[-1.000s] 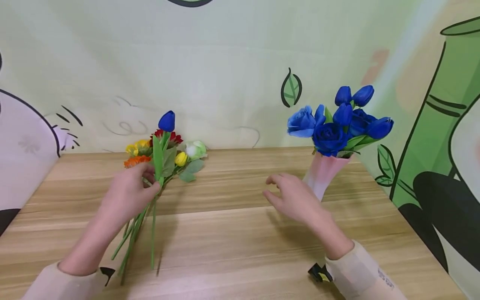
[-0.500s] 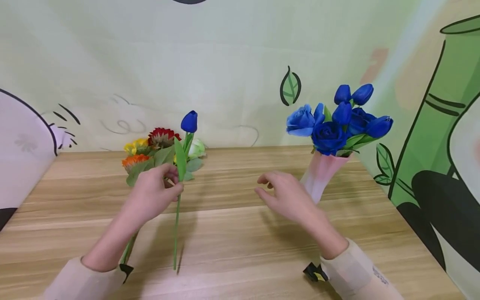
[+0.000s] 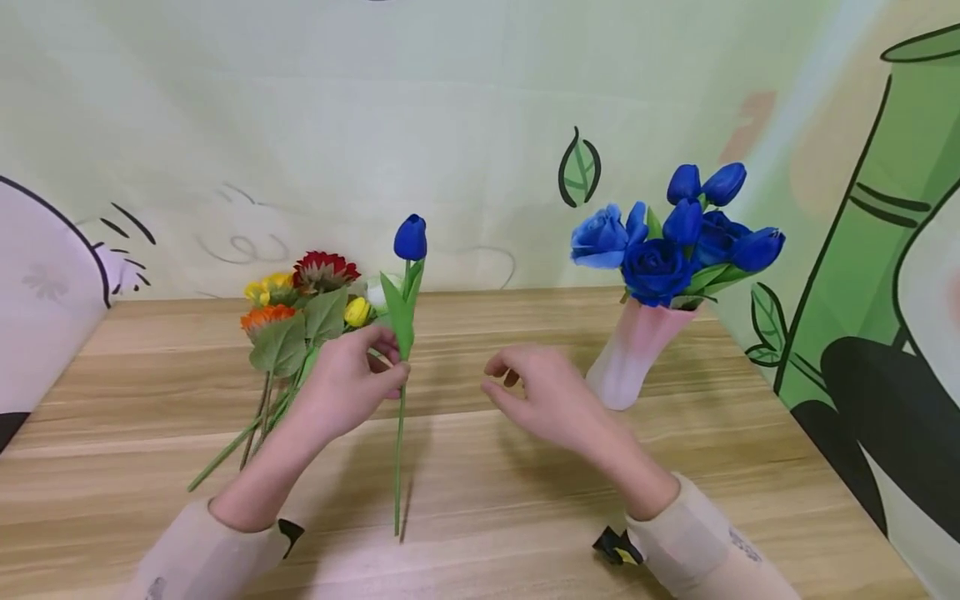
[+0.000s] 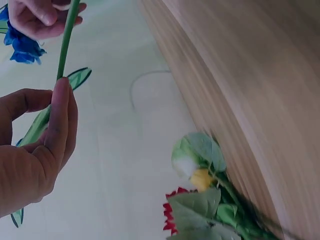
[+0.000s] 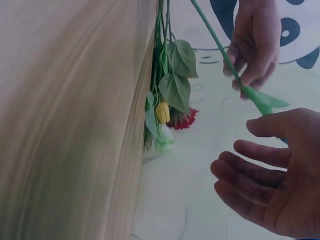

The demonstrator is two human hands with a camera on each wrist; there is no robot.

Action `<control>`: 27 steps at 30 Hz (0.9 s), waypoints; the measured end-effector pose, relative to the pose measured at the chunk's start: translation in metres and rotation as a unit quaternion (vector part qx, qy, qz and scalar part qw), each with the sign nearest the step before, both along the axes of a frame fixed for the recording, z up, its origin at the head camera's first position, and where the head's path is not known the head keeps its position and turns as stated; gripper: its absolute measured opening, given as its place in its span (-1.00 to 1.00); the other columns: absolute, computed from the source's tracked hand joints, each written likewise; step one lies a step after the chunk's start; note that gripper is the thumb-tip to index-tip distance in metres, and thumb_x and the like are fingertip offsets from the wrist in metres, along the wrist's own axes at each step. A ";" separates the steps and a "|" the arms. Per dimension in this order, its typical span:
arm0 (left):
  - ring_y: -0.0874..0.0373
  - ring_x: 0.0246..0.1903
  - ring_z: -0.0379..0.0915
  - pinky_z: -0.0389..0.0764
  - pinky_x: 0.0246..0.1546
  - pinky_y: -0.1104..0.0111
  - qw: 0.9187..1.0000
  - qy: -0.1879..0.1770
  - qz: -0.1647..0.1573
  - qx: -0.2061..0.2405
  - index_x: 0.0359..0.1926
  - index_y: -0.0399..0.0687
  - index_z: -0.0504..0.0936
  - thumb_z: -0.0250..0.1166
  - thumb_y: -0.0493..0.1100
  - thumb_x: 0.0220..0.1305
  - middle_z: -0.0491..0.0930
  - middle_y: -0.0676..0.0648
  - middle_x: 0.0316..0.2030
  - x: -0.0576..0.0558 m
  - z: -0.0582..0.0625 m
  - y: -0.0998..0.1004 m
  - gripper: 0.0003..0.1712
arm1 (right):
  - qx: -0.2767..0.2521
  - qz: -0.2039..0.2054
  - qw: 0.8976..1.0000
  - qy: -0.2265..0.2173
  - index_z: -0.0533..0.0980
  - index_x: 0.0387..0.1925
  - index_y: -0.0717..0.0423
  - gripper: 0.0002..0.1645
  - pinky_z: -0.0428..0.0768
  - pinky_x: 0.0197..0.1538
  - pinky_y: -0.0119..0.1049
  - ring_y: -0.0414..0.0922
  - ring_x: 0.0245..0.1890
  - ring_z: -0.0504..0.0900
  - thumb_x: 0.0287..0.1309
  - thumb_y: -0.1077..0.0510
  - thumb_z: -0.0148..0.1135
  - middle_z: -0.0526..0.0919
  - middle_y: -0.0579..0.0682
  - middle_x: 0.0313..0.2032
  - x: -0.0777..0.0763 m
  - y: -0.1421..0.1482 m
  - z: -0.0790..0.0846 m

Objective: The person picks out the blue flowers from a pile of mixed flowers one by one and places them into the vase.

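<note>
A single blue tulip (image 3: 410, 238) with green leaves stands upright in my left hand (image 3: 348, 383), whose thumb and fingers pinch its stem just under the leaves. In the left wrist view the green stem (image 4: 66, 45) runs up from between those fingertips. My right hand (image 3: 543, 396) holds nothing; its fingers are loosely bent and point toward the tulip, a short way to its right. Just beyond the right hand a pink and white vase (image 3: 633, 354) holds several blue flowers (image 3: 660, 273), roses and tulips.
On the wooden table (image 3: 465, 492) at left lies a bunch of loose flowers, with a red flower (image 3: 326, 271), an orange flower (image 3: 267, 318), a yellow tulip (image 3: 357, 312) and long stems. A printed cloth backdrop (image 3: 465, 150) hangs behind the table's far edge.
My left hand has lifted the blue tulip off the bunch and carried it right, toward the middle. My right hand has shifted a little left, away from the vase.
</note>
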State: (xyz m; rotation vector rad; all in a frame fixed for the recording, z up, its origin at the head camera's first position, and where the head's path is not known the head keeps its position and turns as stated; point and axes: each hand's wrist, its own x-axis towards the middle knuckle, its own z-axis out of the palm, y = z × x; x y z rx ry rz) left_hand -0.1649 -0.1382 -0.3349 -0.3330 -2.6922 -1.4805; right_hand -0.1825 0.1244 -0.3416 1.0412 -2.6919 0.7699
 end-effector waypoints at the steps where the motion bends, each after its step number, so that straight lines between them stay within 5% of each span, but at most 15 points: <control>1: 0.02 -0.38 0.73 0.69 -0.44 0.27 1.000 0.001 -0.004 0.006 -0.11 -0.26 0.60 0.31 -0.31 0.32 0.64 -0.16 -0.22 0.000 -0.001 0.003 -0.85 | -0.005 0.005 1.000 -0.007 0.67 -0.20 0.11 -0.89 0.65 -0.20 -0.27 -0.14 -0.29 0.69 0.32 0.15 0.35 0.73 -0.09 -0.28 0.001 -0.002 0.000; 9: -0.06 -0.32 0.72 0.71 -0.45 0.23 0.998 0.021 -0.028 0.052 -0.08 -0.28 0.59 0.35 -0.35 0.32 0.62 -0.17 -0.24 -0.001 -0.006 0.019 -0.82 | -0.045 0.068 0.993 -0.090 0.67 -0.19 0.12 -0.90 0.69 -0.21 -0.23 -0.28 -0.32 0.65 0.37 0.16 0.32 0.70 -0.18 -0.34 0.008 -0.015 -0.002; 15: 0.05 -0.32 0.69 0.69 -0.45 0.29 0.996 0.039 -0.032 0.073 -0.10 -0.27 0.60 0.36 -0.36 0.31 0.61 -0.14 -0.26 0.000 -0.006 0.028 -0.83 | -0.074 0.083 0.986 -0.123 0.66 -0.13 0.19 -0.85 0.66 -0.22 -0.39 -0.31 -0.32 0.65 0.39 0.17 0.31 0.71 -0.15 -0.34 0.012 -0.027 0.000; 27: 0.00 -0.31 0.72 0.67 -0.42 0.32 0.991 0.038 -0.023 0.123 -0.12 -0.26 0.63 0.36 -0.30 0.38 0.62 -0.15 -0.26 0.005 -0.003 0.035 -0.88 | -0.113 0.045 0.979 -0.165 0.63 -0.25 0.27 -0.96 0.67 -0.34 -0.41 -0.33 -0.47 0.68 0.29 0.33 0.35 0.75 -0.03 -0.41 0.016 -0.036 0.001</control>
